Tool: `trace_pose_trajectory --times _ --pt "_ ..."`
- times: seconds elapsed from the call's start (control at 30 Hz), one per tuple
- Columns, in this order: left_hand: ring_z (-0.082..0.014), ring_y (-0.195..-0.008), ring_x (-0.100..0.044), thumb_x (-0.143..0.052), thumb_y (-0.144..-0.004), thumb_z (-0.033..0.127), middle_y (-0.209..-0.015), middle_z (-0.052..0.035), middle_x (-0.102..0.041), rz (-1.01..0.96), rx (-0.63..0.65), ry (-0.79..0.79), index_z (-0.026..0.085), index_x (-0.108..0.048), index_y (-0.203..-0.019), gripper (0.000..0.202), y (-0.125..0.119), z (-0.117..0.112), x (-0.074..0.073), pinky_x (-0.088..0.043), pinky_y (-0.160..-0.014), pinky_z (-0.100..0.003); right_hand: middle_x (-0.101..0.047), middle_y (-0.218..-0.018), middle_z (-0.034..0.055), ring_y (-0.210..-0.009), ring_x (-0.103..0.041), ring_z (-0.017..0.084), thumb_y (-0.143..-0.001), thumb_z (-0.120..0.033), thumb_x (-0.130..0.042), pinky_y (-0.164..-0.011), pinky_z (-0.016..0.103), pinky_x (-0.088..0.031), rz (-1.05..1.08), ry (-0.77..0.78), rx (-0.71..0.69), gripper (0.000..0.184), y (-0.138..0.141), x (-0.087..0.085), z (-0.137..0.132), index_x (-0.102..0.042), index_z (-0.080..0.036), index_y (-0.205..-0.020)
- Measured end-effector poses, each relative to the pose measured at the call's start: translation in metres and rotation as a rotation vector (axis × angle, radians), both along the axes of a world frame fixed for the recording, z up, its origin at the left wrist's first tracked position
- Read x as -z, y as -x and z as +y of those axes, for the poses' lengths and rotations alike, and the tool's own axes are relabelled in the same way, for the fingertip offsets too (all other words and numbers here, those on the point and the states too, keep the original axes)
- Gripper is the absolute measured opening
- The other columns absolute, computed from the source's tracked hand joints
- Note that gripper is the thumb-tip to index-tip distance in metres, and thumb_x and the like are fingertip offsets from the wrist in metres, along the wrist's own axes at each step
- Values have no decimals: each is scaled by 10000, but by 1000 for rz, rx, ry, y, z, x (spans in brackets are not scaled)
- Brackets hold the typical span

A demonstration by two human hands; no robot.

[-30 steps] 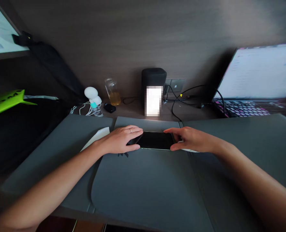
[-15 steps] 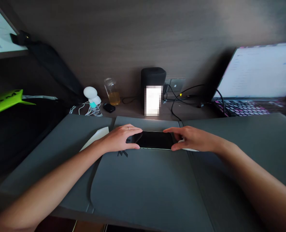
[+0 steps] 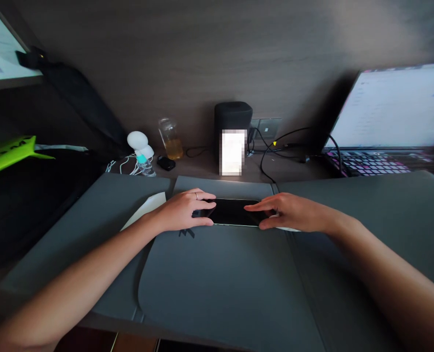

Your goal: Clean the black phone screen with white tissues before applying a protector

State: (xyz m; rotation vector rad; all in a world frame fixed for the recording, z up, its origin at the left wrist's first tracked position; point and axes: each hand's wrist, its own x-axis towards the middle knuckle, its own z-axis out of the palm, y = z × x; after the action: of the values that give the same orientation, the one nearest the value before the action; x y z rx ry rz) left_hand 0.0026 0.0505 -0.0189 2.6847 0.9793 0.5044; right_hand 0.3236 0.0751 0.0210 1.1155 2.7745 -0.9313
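A black phone (image 3: 228,212) lies flat, screen up, on a grey mat (image 3: 217,278) in the middle of the desk. My left hand (image 3: 182,210) grips its left end between thumb and fingers; a ring shows on one finger. My right hand (image 3: 281,211) holds the right end, thumb at the near edge and a finger stretched over the screen. Something white (image 3: 288,228) pokes out under my right hand. A white sheet (image 3: 145,208) lies beside my left wrist.
Behind the mat stand a black speaker (image 3: 232,128), a small jar of yellow liquid (image 3: 170,139), a white mushroom lamp (image 3: 138,143), a little bottle (image 3: 143,164) and cables (image 3: 275,151). An open laptop (image 3: 389,127) sits at the right. A green object (image 3: 6,152) lies at the left.
My right hand's finger has slid leftward over the phone's screen. My left hand has stayed on the left end.
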Motion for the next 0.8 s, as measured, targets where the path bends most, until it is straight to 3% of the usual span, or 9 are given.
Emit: trace_pose_trajectory --times 0.33,0.57,0.8 --pt "-258 -1197 -570 -653 -895 420 -1327 -64 -623 -9 -18 19 250 -660 -1200 349 -3 -2 -3 -482 -999 -458 -714 -913 22 -738 -622 192 -850 -511 -633 -655 298 -448 -19 46 33 525 2 -4 -2 -584 -339 -1343" --pt "-261 -1162 -595 -688 -849 443 -1288 -60 -616 -28 -153 90 272 -523 -1318 526 -4 -9 -5 -510 -969 -416 -699 -872 22 -702 -602 182 -858 -530 -615 -639 291 -438 -34 52 31 552 1 -2 -1 -568 -313 -1363" --pt "-253 -1157 -587 -680 -854 439 -1265 -62 -616 -12 -151 111 258 -537 -1303 505 -5 -10 -8 -488 -981 -392 -695 -843 20 -661 -588 169 -874 -512 -596 -617 283 -424 -66 41 21 551 4 -5 -4 -547 -304 -1382"
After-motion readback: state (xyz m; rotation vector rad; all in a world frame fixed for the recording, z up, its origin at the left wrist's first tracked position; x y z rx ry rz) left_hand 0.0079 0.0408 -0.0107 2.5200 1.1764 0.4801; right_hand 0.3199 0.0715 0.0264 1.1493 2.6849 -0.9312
